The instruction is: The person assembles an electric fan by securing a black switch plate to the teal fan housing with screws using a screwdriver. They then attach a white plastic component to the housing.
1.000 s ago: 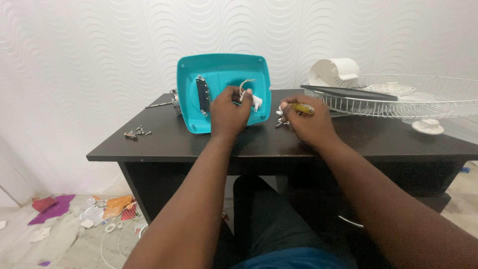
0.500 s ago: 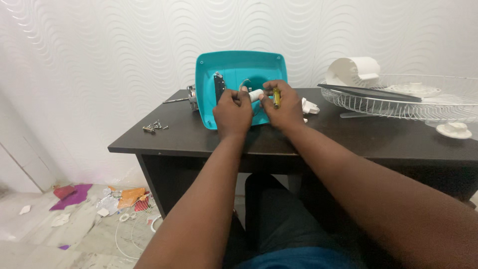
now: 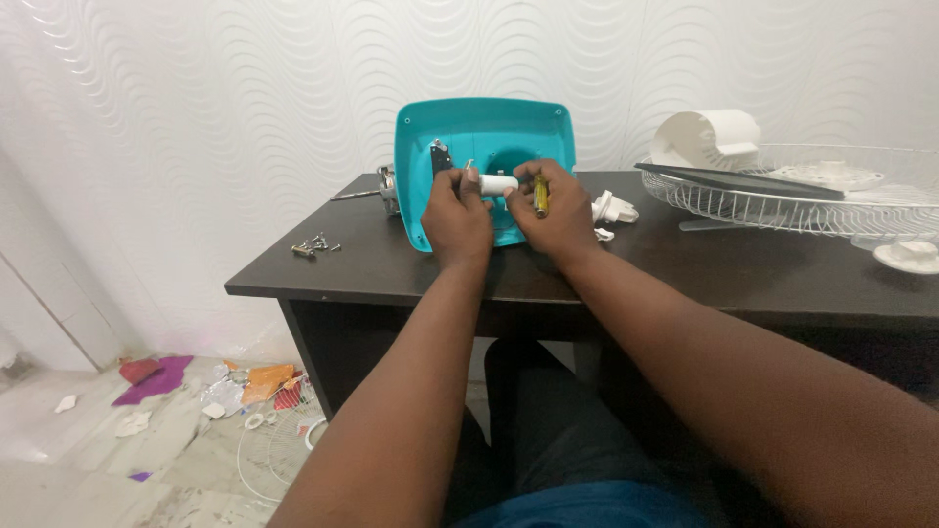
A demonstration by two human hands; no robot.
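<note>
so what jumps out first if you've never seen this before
The teal housing stands upright at the back of the dark table, bright against the white wall. Both hands meet in front of it: the left hand holds a small white cylinder, the right hand grips a yellow screwdriver. A white wire fan guard lies at the right.

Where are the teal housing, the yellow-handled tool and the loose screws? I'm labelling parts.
teal housing (image 3: 489, 122): head view, upper inside face.
yellow-handled tool (image 3: 540, 196): head view, handle in right hand.
loose screws (image 3: 313, 245): head view, middle of pile.
</note>
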